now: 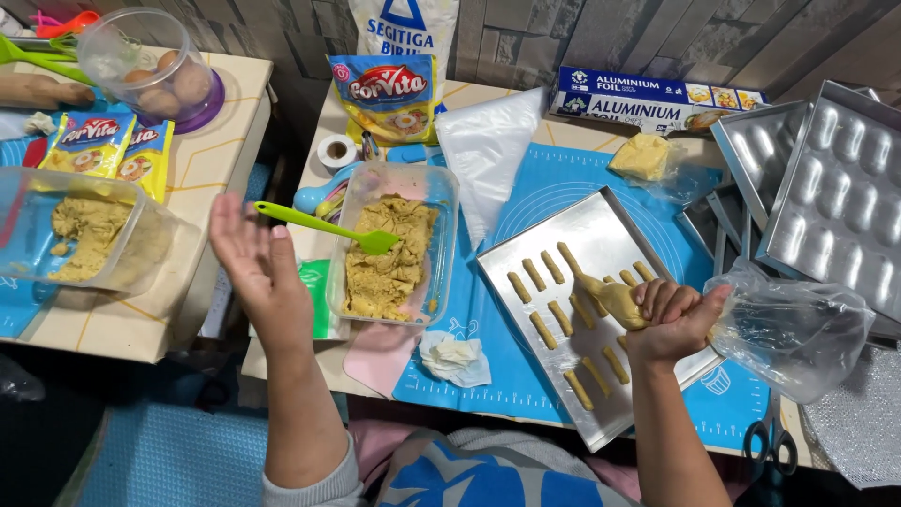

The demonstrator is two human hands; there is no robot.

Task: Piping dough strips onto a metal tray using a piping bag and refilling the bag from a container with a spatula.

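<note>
Right hand (pixel 674 319) clenched around dough-filled piping bag (pixel 751 329) over baking tray (pixel 601 235); left hand (pixel 258 263) spread open, empty, beside green spatula (pixel 324 228)

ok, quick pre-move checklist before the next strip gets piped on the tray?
1. Grip on bag: right hand is closed around the piping bag: ok.
2. Nozzle end over the baking tray: ok.
3. Free room on the tray: upper part bare, dough strips sit lower: ok.
4. Left hand is open, raised, holds nothing, clear of the tray: ok.
5. Dough left in the bag: cannot tell, plastic is crumpled.
6. Refill at hand: dough container with green spatula beside the tray: ok.
</note>
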